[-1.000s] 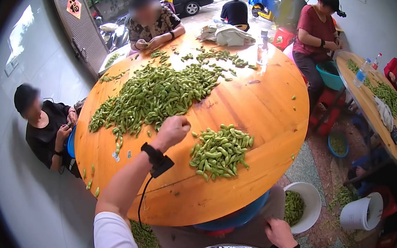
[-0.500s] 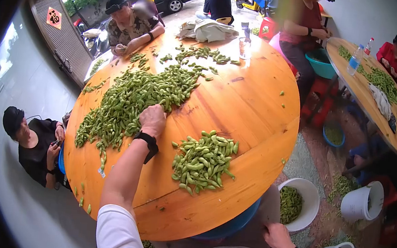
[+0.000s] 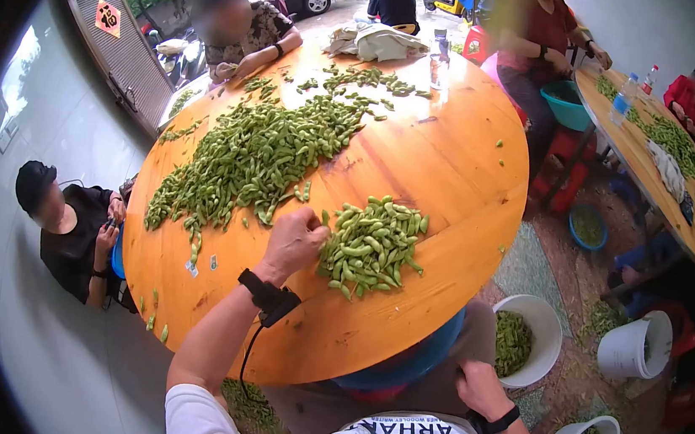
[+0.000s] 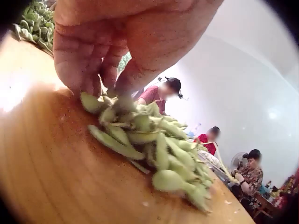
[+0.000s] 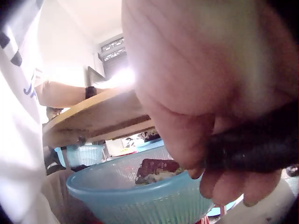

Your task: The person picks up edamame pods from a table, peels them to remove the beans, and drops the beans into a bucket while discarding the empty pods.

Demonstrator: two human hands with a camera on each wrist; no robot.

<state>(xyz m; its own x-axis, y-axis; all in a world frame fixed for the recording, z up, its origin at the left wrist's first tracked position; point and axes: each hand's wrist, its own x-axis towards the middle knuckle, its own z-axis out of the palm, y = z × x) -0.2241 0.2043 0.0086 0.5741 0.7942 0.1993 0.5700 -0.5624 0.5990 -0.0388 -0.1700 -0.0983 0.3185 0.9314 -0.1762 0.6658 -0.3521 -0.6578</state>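
Note:
My left hand (image 3: 294, 241) is at the near-left edge of a small pile of green soybean pods (image 3: 374, 245) on the round wooden table (image 3: 453, 177). In the left wrist view its thumb and curled fingertips pinch at a pod (image 4: 91, 102) on the pile's edge. A much larger heap of pods (image 3: 261, 149) spreads farther back and left. My right hand (image 3: 484, 388) is low by my thigh, its fingers loosely bent. In the right wrist view a dark, blurred band (image 5: 252, 135) crosses its fingers, beside a blue plastic basket (image 5: 140, 200).
White buckets (image 3: 548, 323) with pods stand on the floor to the right. A bundled cloth (image 3: 378, 42) and a clear bottle (image 3: 438, 61) are at the table's back. People sit around, and a second table (image 3: 660, 148) bears more pods.
My left hand went from between the piles to the large heap's near edge, then came back right and nearer, to the small pile. My right hand stays low by my thigh.

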